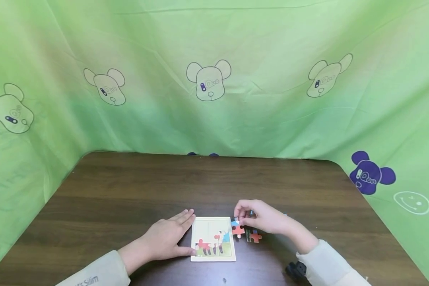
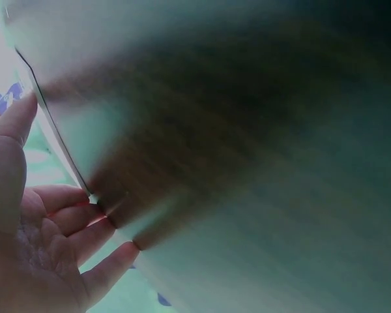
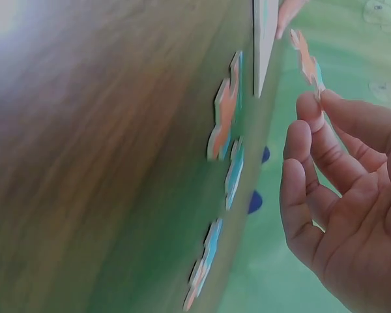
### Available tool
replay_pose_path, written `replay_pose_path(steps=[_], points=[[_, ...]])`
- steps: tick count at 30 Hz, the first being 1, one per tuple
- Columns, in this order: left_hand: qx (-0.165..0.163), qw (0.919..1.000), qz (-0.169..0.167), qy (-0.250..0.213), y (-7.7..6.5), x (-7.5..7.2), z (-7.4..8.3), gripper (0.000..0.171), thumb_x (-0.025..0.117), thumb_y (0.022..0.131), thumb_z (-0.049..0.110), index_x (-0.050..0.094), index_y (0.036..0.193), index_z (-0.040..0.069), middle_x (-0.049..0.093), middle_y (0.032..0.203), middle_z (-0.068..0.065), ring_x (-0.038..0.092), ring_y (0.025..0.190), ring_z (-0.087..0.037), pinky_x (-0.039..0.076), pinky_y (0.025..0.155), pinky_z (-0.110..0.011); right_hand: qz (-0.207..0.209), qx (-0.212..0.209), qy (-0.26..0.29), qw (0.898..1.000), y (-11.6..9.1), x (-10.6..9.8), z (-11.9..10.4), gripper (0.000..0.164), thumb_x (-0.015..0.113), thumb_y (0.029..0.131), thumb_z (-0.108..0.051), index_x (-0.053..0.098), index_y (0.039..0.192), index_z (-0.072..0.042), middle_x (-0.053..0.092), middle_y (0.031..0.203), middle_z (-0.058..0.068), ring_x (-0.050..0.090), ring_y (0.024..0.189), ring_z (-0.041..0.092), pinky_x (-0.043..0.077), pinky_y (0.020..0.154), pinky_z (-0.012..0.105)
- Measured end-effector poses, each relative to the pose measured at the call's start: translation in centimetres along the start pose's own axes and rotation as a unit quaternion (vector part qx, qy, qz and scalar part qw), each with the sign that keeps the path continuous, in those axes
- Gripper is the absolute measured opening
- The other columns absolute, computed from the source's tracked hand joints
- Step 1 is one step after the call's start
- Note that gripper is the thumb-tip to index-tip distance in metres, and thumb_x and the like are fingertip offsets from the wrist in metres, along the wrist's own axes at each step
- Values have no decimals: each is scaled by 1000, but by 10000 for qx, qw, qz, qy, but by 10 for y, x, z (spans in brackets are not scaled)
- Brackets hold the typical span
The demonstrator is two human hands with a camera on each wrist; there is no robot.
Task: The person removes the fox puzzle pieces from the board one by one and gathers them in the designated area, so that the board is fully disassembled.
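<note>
A square puzzle board (image 1: 214,259) with a pale frame lies near the front of the table. Pieces in its lower part show red, green and blue picture fragments; its upper left is plain pale. My left hand (image 1: 167,237) lies along the board's left side, fingers extended, thumb at the lower left corner. In the left wrist view that hand (image 2: 58,241) touches the dark, blurred tabletop with its fingertips. My right hand (image 1: 262,216) pinches a red and blue puzzle piece (image 3: 306,59) between thumb and index finger, just right of the board; its other fingers (image 3: 293,189) curl loosely.
A loose puzzle piece (image 1: 254,236) in red and green lies right of the board. More loose pieces (image 3: 225,111) rest on the table, partly hidden by my right hand in the head view. A black object (image 1: 296,270) sits by the right sleeve. Green curtain (image 1: 214,123) surrounds the table.
</note>
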State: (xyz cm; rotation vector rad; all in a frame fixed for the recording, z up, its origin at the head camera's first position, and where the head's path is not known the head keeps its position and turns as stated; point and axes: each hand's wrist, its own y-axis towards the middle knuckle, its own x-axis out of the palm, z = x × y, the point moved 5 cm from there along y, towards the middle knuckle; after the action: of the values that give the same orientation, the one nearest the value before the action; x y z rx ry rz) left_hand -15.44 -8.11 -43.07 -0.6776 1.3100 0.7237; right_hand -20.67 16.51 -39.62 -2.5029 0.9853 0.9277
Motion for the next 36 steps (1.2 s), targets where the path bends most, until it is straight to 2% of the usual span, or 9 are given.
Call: replay_pose_path(steps=[8, 13, 29, 36], points=[[-43, 10000, -27, -20, 0, 0, 0, 91, 60, 86, 68, 46, 148, 4, 43, 156, -11, 43, 144, -22, 50, 102, -43, 202, -85, -100, 9997, -17, -11, 8, 7, 66, 92, -5, 62, 97, -9, 64, 81, -2, 57, 77, 1, 49, 68, 23], [-77, 9999, -51, -47, 0, 1, -1, 91, 61, 86, 68, 46, 148, 4, 43, 157, -11, 43, 145, -22, 52, 100, -45, 269, 28, -116, 9996, -26, -14, 16, 10, 65, 92, -3, 62, 97, -11, 63, 81, -7, 57, 76, 0, 49, 68, 23], [-81, 10000, -28, -39, -1, 0, 0, 90, 61, 85, 67, 46, 148, 3, 43, 156, -11, 42, 145, -23, 51, 101, -45, 452, -150, -100, 9988, -57, -27, 33, 11, 64, 92, -1, 61, 99, -9, 63, 80, -3, 57, 76, 0, 48, 65, 22], [-37, 10000, 19, 2, 0, 2, -2, 90, 60, 86, 67, 46, 147, 3, 44, 156, -11, 43, 144, -23, 51, 101, -44, 426, -124, 51, 9990, -68, -28, 41, 10, 64, 92, 0, 61, 99, -7, 64, 79, 2, 58, 73, 4, 47, 64, 23]])
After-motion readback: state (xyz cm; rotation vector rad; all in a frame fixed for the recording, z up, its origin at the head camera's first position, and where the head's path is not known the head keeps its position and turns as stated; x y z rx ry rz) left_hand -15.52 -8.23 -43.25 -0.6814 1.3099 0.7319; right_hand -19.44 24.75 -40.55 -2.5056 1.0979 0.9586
